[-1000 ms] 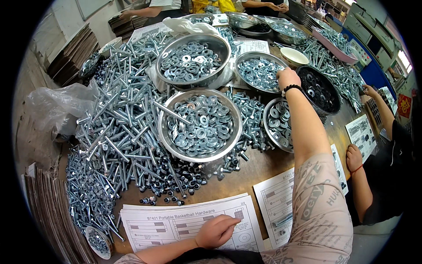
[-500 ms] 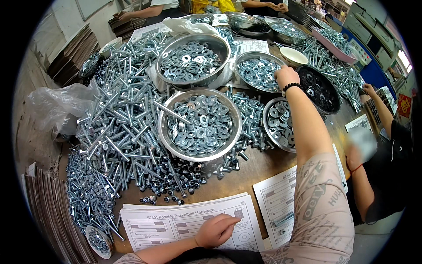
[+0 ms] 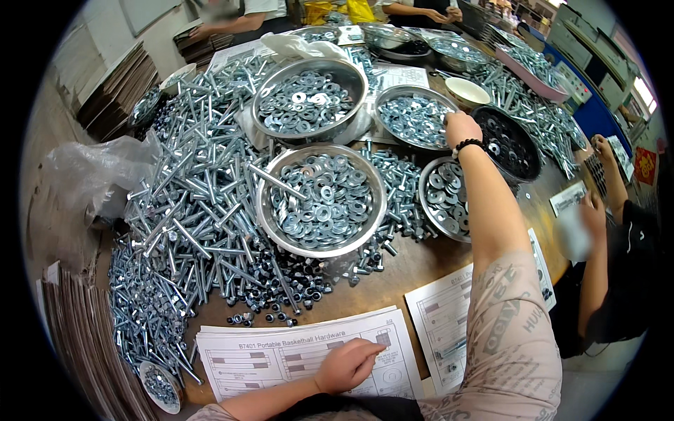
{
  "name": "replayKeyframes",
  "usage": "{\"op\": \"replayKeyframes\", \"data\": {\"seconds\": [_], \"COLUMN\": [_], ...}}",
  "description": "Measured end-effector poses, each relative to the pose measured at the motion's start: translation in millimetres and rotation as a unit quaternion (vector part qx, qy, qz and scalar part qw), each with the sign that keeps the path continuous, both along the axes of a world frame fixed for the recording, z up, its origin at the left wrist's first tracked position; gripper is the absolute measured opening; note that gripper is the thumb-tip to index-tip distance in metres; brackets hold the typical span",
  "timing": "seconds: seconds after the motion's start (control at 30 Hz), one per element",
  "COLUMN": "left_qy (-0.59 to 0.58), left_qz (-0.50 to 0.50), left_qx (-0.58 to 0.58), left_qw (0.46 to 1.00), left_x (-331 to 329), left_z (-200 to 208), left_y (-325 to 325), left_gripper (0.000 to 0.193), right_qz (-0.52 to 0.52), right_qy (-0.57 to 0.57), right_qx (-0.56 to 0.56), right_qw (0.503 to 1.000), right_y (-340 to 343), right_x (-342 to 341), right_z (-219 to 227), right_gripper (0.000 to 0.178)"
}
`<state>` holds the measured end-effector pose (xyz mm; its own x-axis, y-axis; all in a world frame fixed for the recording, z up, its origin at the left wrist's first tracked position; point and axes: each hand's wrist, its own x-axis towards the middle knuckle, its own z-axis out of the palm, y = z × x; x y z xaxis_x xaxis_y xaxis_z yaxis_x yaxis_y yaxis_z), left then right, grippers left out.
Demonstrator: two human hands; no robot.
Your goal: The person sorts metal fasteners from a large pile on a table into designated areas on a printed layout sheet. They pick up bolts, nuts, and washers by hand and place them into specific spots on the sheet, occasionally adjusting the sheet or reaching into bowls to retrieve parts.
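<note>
My right hand [image 3: 463,129], with a dark bead bracelet at the wrist, is at the near right rim of a steel bowl of small washers [image 3: 414,116]. Its fingers are pinched together, and whatever they hold is hidden. Closed and resting low over a stack of printed sheets [image 3: 239,365], my left hand [image 3: 345,366] has its fingertips drawn together; I cannot make out anything in them. A steel bowl of large flat washers [image 3: 321,203], with one long bolt [image 3: 277,181] lying across its rim, stands ahead of my left hand.
Long bolts [image 3: 203,182] are heaped at left, with dark-ringed nuts [image 3: 281,295] along the heap's near side. Beside my right forearm stand a washer bowl [image 3: 444,196] and a dark bowl of black washers [image 3: 505,144]. A co-worker's arm [image 3: 595,259] is at the right; other people are across the table.
My right hand has shifted slightly toward me and to the right at the small-washer bowl. My left hand has barely moved. The co-worker at right has raised a hand.
</note>
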<state>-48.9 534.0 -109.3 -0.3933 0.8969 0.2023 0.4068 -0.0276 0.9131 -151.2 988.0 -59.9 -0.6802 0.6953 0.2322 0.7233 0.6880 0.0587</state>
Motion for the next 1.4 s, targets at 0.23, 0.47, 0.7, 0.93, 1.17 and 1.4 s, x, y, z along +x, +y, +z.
{"op": "replayKeyframes", "data": {"seconds": [0.23,0.47,0.7,0.93,1.17,1.4], "left_qy": [0.011,0.051,0.073,0.126,0.117,0.131], "left_qz": [0.029,0.046,0.066,0.059,0.064,0.060], "left_qx": [-0.029,-0.010,-0.023,-0.015,-0.032,-0.018], "left_qw": [0.999,0.998,0.995,0.990,0.991,0.989], "left_x": [6,11,20,18,21,20], "left_z": [10,3,4,-9,-2,1], "left_y": [3,4,5,6,7,8], "left_gripper": [0.018,0.017,0.015,0.016,0.017,0.018], "right_qz": [-0.011,-0.067,-0.135,-0.185,-0.149,-0.074], "right_qy": [0.167,0.189,0.284,0.240,0.203,0.134], "right_qx": [-0.160,-0.181,-0.228,-0.275,-0.338,-0.291], "right_qw": [0.973,0.963,0.922,0.912,0.907,0.944], "right_y": [-16,-22,-39,-17,-20,-17], "right_x": [116,265,298,249,217,217], "right_z": [30,6,-31,-59,-31,-41], "right_gripper": [0.024,0.025,0.024,0.032,0.034,0.040]}}
